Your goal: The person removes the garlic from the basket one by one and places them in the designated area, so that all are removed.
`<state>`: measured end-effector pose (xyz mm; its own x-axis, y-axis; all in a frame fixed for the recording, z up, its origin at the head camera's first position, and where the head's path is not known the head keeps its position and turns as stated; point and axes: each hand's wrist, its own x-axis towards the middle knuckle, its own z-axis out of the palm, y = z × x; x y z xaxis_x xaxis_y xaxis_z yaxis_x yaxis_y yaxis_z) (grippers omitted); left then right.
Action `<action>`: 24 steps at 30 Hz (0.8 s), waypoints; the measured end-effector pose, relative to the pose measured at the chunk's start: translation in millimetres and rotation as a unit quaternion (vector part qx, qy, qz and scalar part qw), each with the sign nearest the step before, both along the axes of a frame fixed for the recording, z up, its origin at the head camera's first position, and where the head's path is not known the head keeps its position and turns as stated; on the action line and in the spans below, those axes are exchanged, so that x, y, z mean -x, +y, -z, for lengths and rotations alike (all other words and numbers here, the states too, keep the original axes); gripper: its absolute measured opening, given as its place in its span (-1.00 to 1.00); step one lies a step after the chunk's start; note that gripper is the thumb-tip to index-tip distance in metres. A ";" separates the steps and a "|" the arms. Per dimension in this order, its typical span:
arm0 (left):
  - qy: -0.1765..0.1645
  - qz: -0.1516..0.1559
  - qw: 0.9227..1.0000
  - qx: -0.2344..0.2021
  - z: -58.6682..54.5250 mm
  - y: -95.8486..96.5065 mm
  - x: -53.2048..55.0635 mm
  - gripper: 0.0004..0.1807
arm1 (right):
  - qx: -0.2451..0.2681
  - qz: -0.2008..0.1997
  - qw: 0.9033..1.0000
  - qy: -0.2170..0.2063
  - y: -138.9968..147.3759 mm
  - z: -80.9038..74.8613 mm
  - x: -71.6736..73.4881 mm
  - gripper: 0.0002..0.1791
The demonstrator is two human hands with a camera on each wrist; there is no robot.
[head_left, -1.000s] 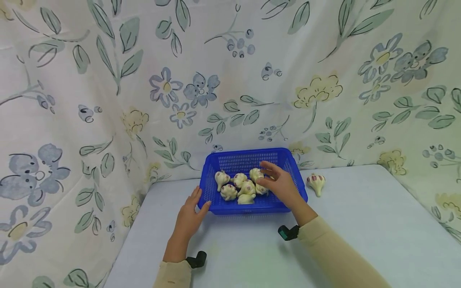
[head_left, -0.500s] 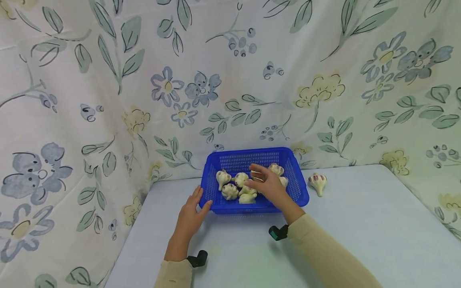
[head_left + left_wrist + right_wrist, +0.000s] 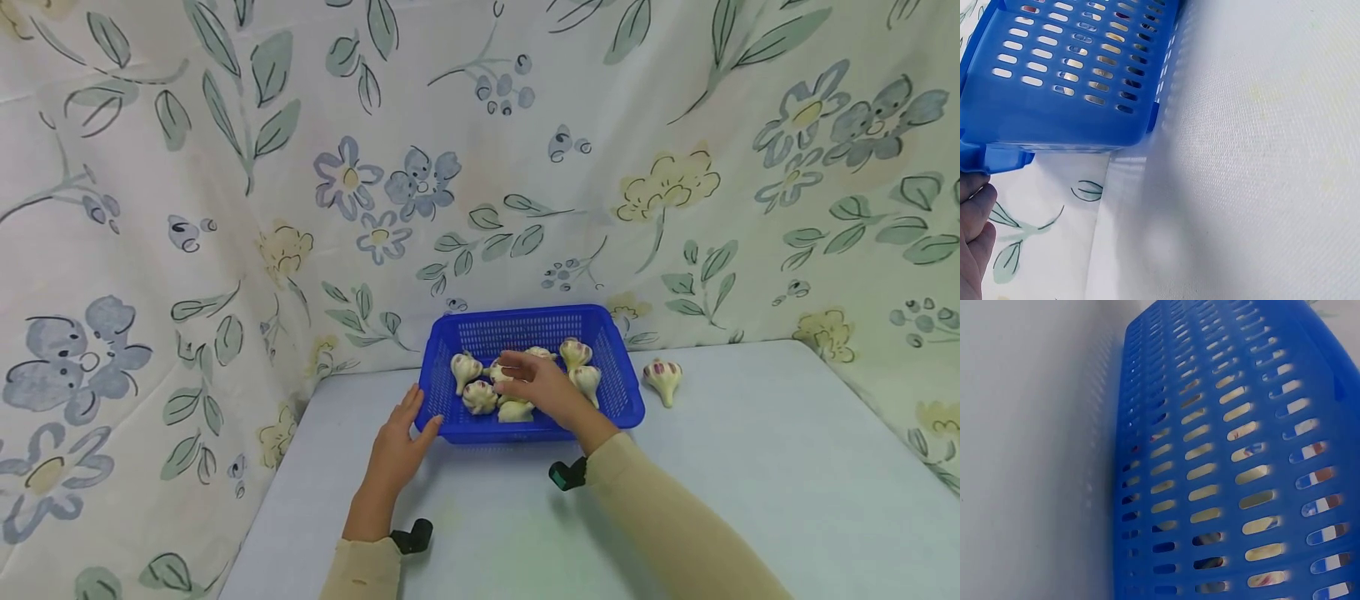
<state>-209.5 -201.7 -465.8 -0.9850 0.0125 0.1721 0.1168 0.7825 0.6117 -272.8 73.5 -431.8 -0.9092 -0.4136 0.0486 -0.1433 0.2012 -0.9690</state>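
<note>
A blue plastic basket [image 3: 480,436] stands on the table with several garlic bulbs [image 3: 466,372] inside, pale with purple marks. My left hand [image 3: 396,443] rests at its front left corner, fingers extended along the left side and thumb apart by the front. In the left wrist view, the left fingertips [image 3: 984,200] are right at the basket's rim. Over the bulbs in the middle of the basket is my right hand [image 3: 551,387], thumb and fingers spread, covering part of the garlic. The right wrist view shows the slotted front wall [image 3: 1210,462], with bulbs behind it.
One garlic bulb [image 3: 663,381] lies on the white table [image 3: 750,467], to the right of the basket. A floral cloth [image 3: 480,167] hangs close behind the basket and along the left side.
My right hand has moved left across the basket, from the right-hand bulbs to the middle, uncovering bulbs on the right. The left hand has stayed at the corner.
</note>
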 end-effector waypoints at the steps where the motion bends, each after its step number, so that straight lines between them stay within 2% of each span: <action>1: -0.002 -0.001 1.000 -0.001 -0.1 0.0 0.1 -0.15 | -0.008 -0.011 1.000 -0.005 0.0 -0.8 0.5 -0.26; 8: -0.004 0.000 1.000 -0.002 -0.7 0.4 -0.1 -0.19 | -0.041 -0.065 0.997 -0.025 -4.3 0.3 5.0 -0.24; 14: 0.002 0.000 1.000 0.001 -0.3 0.3 0.7 -0.19 | -0.060 -0.087 0.994 -0.033 -5.0 0.4 5.8 -0.11; 18: 0.002 0.000 1.000 0.000 -0.5 0.4 0.6 -0.19 | -0.058 -0.087 0.994 -0.041 -5.0 1.6 6.5 -0.11; 24: 0.000 0.000 1.000 -0.004 0.0 0.1 -0.6 -0.16 | -0.073 -0.055 0.994 -0.056 -6.1 2.8 7.0 -0.22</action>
